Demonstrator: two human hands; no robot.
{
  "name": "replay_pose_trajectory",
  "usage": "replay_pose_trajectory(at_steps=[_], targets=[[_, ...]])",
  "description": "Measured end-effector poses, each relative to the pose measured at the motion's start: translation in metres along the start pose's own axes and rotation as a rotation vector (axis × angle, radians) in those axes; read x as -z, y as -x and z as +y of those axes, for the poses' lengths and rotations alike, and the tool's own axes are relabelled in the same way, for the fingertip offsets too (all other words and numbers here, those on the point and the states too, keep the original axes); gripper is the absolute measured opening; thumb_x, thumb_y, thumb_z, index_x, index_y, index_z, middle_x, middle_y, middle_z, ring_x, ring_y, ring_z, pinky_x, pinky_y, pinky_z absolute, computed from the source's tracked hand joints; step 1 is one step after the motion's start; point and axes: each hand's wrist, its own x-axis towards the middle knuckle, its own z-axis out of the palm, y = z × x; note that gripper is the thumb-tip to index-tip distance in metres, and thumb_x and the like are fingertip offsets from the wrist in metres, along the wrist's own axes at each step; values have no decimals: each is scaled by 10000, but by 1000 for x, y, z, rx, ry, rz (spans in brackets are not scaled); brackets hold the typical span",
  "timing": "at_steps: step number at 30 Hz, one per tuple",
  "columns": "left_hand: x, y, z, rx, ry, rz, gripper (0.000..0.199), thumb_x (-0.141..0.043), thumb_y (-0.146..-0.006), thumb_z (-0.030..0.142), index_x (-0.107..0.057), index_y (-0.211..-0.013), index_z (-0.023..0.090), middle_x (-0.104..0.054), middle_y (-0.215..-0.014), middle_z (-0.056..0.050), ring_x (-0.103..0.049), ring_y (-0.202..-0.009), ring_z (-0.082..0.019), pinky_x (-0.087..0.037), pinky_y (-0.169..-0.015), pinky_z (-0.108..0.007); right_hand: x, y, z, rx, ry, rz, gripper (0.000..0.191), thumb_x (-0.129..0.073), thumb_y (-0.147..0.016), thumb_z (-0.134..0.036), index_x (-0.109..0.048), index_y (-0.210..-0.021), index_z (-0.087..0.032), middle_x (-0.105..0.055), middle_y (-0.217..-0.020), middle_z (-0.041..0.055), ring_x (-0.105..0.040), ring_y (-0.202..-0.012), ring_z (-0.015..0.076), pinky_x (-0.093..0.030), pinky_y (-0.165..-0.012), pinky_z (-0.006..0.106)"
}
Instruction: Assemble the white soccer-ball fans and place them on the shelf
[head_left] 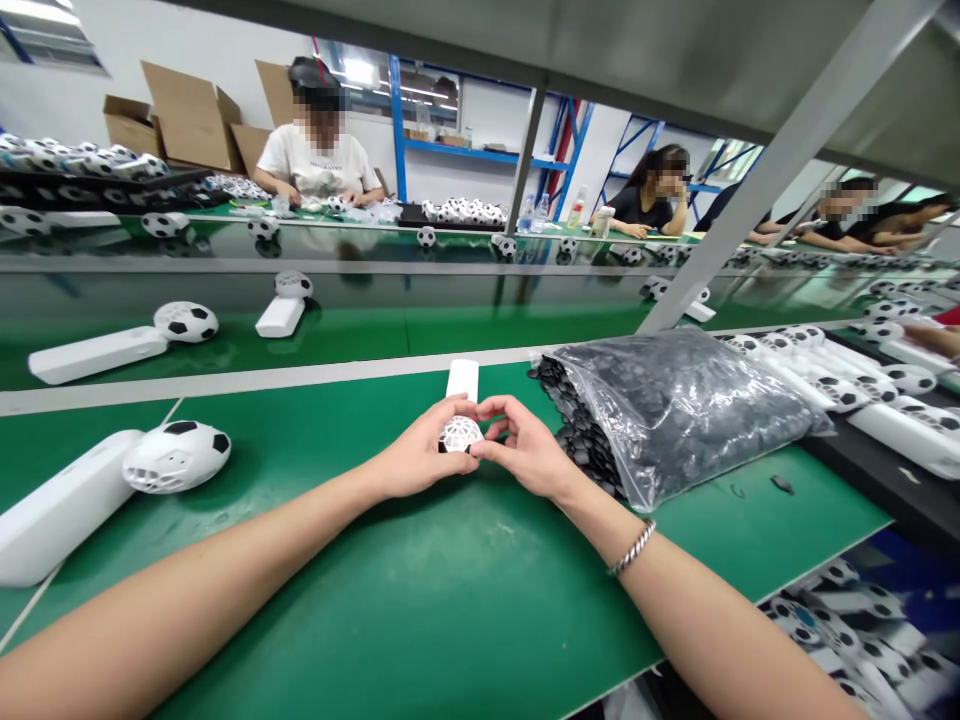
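Holding the soccer-ball head (460,434) between curved thumb and fingers, the left hand (421,450) covered its left side. The right hand (526,456) arched narrowly at the opposite side; whether it pinched a part could not be determined. The frame cut off both forearms (255,535). Fingers hid the near end of the white handle (463,379) above the green worktable (450,600). At right, glare on the clear plastic bag (690,410) partly obscured its black pieces (581,430).

No words or numbers are coming through legibly; in the upper left of the frame, a white T-shirt (309,160) is carrying dark chest lettering (328,164), too blurred to read.
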Motion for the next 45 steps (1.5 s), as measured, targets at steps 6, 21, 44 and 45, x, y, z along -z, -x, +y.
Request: replay_pose_trajectory(at_steps=[6, 21, 44, 45], targets=[[2, 1, -3, -17, -64, 3, 535, -610, -651, 265, -434, -1155, 229, -379, -1276, -63, -291, -1253, -244, -231, -1053, -400, 20, -3, 6, -65, 328, 48, 223, -595, -731, -391, -543, -819, -193, -552, -800, 8, -500, -651, 112, -434, -651, 274], [23, 1, -3, 38, -17, -87, 572, -693, -603, 318, -495, -1137, 265, -439, -1091, -34, -475, -1018, -211, -375, -919, -344, 36, 0, 14, -48, 622, -98, 47, -541, -744, -213, -587, -755, -208, -558, -750, 9, -532, -676, 148, -428, -646, 292], [27, -2, -7, -50, -121, -153, 534, -624, -611, 241, -466, -1121, 225, -492, -1095, -29, -505, -971, -203, -422, -824, -304, -2, 7, -7, 218, 319, -53, 43, -596, -764, -187, -625, -795, -190, -640, -761, 4, -564, -685, 122, -435, -637, 236], [27, -2, -7, -54, -128, -145, 539, -636, -604, 260, -470, -1115, 227, -488, -1092, -29, -503, -968, -203, -424, -822, -305, -3, 7, -6, 229, 327, -53, 31, -601, -759, -181, -623, -779, -189, -637, -756, 3, -563, -699, 124, -432, -645, 238]])
